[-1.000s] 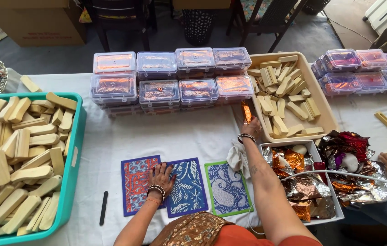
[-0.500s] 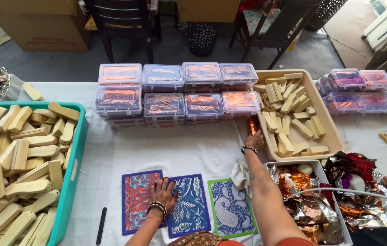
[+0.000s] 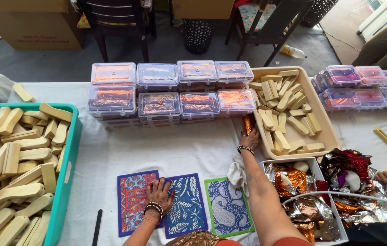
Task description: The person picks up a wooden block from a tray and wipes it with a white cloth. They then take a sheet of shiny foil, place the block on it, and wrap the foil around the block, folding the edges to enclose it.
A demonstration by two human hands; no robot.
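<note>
One orange foil piece [image 3: 247, 124] in right grip [image 3: 251, 138].

Lidded boxes [image 3: 170, 93] behind printed cards [image 3: 184, 207]

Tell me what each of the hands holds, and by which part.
The right hand grips an orange foil-wrapped piece by its lower end. The left hand holds nothing; it lies flat on the patterned mats.

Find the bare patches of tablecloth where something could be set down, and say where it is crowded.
Free: the white cloth between the lidded boxes, the green tub and the patterned cards. Crowded: around the right hand, between the tan tray and the foil bin.
</note>
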